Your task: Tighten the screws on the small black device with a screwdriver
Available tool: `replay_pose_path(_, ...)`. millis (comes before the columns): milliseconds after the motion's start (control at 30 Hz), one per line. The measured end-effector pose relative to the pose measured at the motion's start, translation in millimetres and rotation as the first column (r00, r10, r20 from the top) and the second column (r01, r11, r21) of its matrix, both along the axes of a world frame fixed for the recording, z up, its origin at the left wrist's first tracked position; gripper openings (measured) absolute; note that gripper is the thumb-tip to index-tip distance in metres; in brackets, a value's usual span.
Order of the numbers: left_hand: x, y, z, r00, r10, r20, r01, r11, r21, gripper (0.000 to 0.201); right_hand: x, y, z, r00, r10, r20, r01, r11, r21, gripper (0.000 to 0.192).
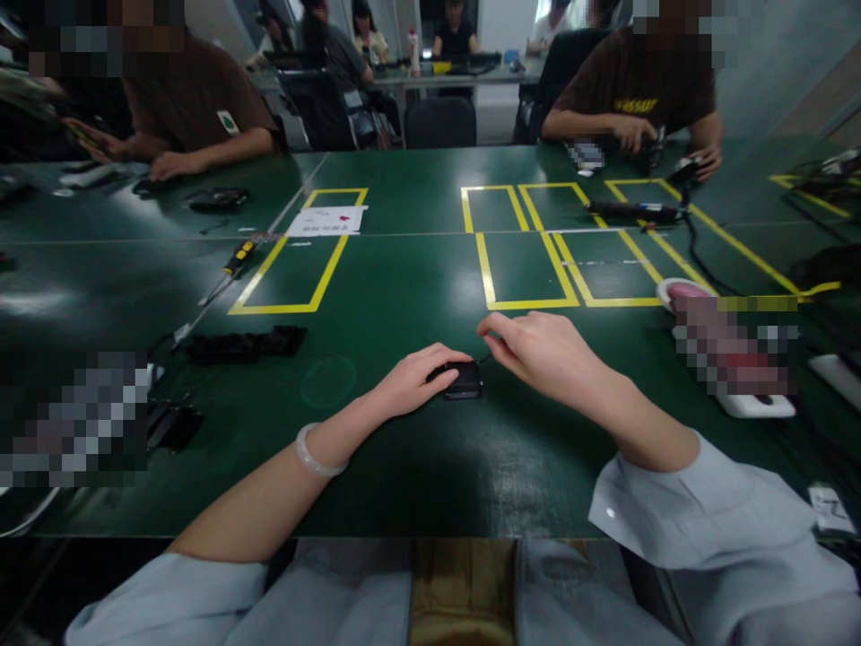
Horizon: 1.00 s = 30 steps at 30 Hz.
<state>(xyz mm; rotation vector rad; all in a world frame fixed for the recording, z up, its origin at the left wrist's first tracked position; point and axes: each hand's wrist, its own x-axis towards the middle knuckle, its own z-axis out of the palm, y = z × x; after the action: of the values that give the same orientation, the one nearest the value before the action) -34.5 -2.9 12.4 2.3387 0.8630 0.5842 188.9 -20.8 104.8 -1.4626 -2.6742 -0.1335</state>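
Observation:
A small black box-shaped device (465,384) lies on the green table in front of me. My left hand (421,381) grips it from the left, with the thumb along its near side and the fingers over its top. Just right of the device, my right hand (548,354) is raised with thumb and fingertips drawn together in a pinch. A thin dark piece shows between the device and those fingertips; whether the fingers hold it cannot be made out.
Left of my hands lie a black strip-like part (246,343) and a yellow-and-black screwdriver (239,258). Yellow tape (528,305) outlines boxes on the table (404,278). To the right is a white-cased object (760,406), partly blurred out. Two co-workers sit opposite, handling things.

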Motion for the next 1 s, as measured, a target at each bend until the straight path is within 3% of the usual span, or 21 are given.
replay_pose_path(233,-0.1,-0.4,0.5,1.000,0.002,-0.003,-0.002,1.000,-0.011,0.034,1.7,-1.1,-0.3,0.993,0.039,-0.111,-0.041,0.999,-0.017,0.028)
replay_pose_path(533,-0.1,-0.9,1.1,1.000,0.002,-0.005,-0.002,1.000,-0.006,0.035,1.3,0.4,1.8,1.000,-0.003,-0.020,0.003,0.999,-0.032,0.028)
replay_pose_path(833,0.1,-0.4,0.7,1.000,0.004,-0.004,-0.004,1.000,-0.002,0.035,2.4,-1.5,-0.4,0.988,0.056,-0.143,-0.063,0.997,-0.042,0.026)
replay_pose_path(1000,0.2,-0.4,0.3,1.000,-0.003,-0.007,0.003,1.000,-0.006,0.035,1.6,-0.6,0.3,0.994,0.024,-0.111,-0.029,0.999,-0.041,0.025)
